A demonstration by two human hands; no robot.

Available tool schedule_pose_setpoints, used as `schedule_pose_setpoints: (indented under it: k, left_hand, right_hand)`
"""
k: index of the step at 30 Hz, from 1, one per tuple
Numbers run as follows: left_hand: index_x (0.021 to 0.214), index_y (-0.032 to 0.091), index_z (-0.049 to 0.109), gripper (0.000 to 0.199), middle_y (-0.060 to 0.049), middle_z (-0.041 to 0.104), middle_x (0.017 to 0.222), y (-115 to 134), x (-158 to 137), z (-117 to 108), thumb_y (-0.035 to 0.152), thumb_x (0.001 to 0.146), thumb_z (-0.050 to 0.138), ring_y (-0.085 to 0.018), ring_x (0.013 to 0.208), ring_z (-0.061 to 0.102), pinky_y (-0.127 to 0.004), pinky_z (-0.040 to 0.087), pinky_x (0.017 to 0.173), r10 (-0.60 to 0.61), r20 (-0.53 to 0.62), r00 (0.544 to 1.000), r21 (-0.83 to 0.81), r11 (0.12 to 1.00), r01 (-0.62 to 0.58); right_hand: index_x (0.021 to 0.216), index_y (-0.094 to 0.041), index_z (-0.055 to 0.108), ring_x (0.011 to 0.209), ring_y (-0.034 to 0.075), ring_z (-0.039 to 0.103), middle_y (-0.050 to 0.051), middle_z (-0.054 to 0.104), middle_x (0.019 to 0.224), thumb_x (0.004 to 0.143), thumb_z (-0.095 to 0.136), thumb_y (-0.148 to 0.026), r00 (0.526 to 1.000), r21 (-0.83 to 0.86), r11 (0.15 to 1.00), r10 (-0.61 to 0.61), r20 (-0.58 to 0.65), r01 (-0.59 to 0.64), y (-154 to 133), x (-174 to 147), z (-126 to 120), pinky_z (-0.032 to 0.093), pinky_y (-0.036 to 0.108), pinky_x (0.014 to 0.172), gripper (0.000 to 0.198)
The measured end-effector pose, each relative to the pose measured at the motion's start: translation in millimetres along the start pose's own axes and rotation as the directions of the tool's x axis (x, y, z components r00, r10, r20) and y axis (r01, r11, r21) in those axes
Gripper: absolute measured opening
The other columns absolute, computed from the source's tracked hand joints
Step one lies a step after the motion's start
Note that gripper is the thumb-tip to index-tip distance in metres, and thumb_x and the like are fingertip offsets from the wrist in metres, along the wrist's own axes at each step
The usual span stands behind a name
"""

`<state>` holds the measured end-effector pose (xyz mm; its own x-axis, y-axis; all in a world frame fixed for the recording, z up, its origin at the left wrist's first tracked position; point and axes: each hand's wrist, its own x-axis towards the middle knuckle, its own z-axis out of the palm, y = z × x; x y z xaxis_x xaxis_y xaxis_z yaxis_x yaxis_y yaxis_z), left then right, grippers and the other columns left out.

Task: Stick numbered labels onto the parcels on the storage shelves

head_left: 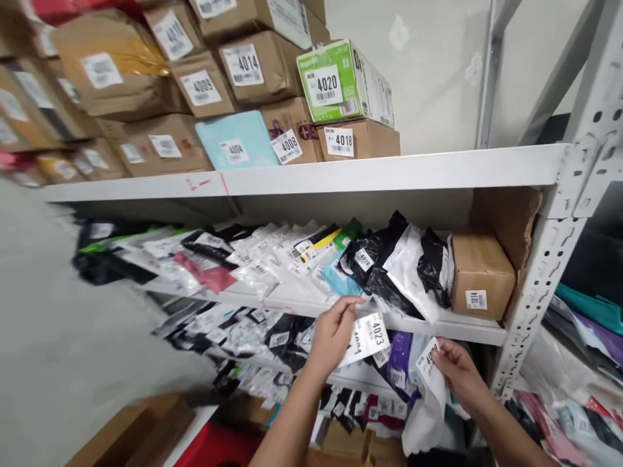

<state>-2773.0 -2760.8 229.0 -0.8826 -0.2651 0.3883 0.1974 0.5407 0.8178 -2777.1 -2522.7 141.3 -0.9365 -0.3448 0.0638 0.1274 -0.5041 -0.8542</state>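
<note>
My left hand is closed on a flat white labelled packet, which carries a sticker reading 4023. My right hand pinches the labelled upper edge of a white plastic mailing bag that hangs down from it; the thumb partly covers the number on its sticker. Between the two hands, a purple bag marked 4021 sits on the lower shelf. Both hands are just in front of the shelf edge, and a black plastic parcel marked 4028 lies above them on the middle shelf.
Cardboard boxes and a green box stand on the top shelf. At the middle shelf's right end is a brown carton. A white perforated post rises beside my right arm. More bagged parcels lie beyond it. Something red is below.
</note>
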Motion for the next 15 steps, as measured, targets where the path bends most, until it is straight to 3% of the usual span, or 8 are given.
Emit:
schedule_pose_setpoints:
  k: [2, 4, 6, 9, 12, 15]
  left_hand:
    - [0.123, 0.015, 0.059, 0.055, 0.006, 0.05, 0.056, -0.8, 23.1, 9.5, 0.048, 0.081, 0.046, -0.016, 0.053, 0.048, -0.028, 0.034, 0.056, -0.014, 0.055, 0.998, 0.067, 0.998, 0.01]
    - [0.13, 0.01, 0.052, 0.067, 0.006, 0.054, 0.06, -4.5, 37.4, 22.9, 0.052, 0.077, 0.051, -0.017, 0.057, 0.053, -0.029, 0.038, 0.061, -0.052, 0.118, 0.992, 0.02, 0.999, 0.05]
    - [0.121, 0.012, 0.055, 0.061, 0.008, 0.05, 0.059, -7.5, 41.7, 35.9, 0.053, 0.076, 0.055, -0.015, 0.057, 0.052, -0.028, 0.04, 0.061, -0.038, 0.264, 0.964, -0.12, 0.99, 0.072]
    - [0.096, 0.02, 0.053, 0.029, 0.009, 0.046, 0.057, -4.1, 34.2, 50.5, 0.045, 0.081, 0.053, -0.013, 0.055, 0.05, -0.025, 0.037, 0.057, 0.063, 0.412, 0.909, -0.204, 0.979, 0.025]
    - [0.09, 0.021, 0.046, 0.017, 0.001, 0.061, 0.067, 9.8, 21.1, 60.3, 0.038, 0.089, 0.047, -0.017, 0.063, 0.06, -0.027, 0.037, 0.058, 0.045, 0.434, 0.9, 0.035, 0.997, -0.067]
    - [0.107, 0.016, 0.046, 0.023, -0.011, 0.072, 0.084, 24.6, 12.3, 65.0, 0.035, 0.094, 0.043, -0.026, 0.082, 0.069, -0.031, 0.04, 0.065, 0.028, 0.443, 0.896, 0.349, 0.915, -0.201]
  right_hand:
    - [0.069, -0.017, 0.069, 0.052, 0.011, 0.051, -0.001, 0.063, 0.059, 0.059, 0.087, -0.055, 0.999, 0.019, 1.0, -0.014, -0.035, 0.014, 8.7, 2.5, 7.3, 0.041, 0.023, 0.054, 0.043]
    - [0.07, -0.018, 0.069, 0.052, 0.011, 0.05, -0.001, 0.061, 0.059, 0.061, 0.087, -0.053, 0.998, 0.017, 0.999, -0.027, -0.062, 0.028, 16.1, 2.7, 7.5, 0.041, 0.023, 0.055, 0.041]
    - [0.07, -0.018, 0.068, 0.052, 0.01, 0.049, -0.002, 0.06, 0.058, 0.064, 0.086, -0.051, 0.996, -0.015, 0.999, -0.04, -0.075, 0.039, 22.0, 2.3, 2.6, 0.039, 0.023, 0.055, 0.039]
    - [0.07, -0.017, 0.067, 0.053, 0.01, 0.048, -0.001, 0.06, 0.06, 0.068, 0.084, -0.049, 0.996, -0.095, 0.994, -0.055, -0.077, 0.048, 29.6, 5.1, -5.1, 0.037, 0.022, 0.055, 0.037]
    - [0.072, -0.017, 0.068, 0.057, 0.012, 0.05, 0.0, 0.062, 0.063, 0.069, 0.081, -0.053, 0.988, -0.207, 0.972, -0.128, -0.087, 0.108, 37.2, 13.4, -4.0, 0.038, 0.024, 0.058, 0.038]
    - [0.073, -0.018, 0.07, 0.067, 0.017, 0.055, 0.004, 0.066, 0.069, 0.072, 0.076, -0.058, 0.973, -0.365, 0.912, -0.221, -0.06, 0.185, 44.6, 21.6, 4.1, 0.043, 0.028, 0.067, 0.041]
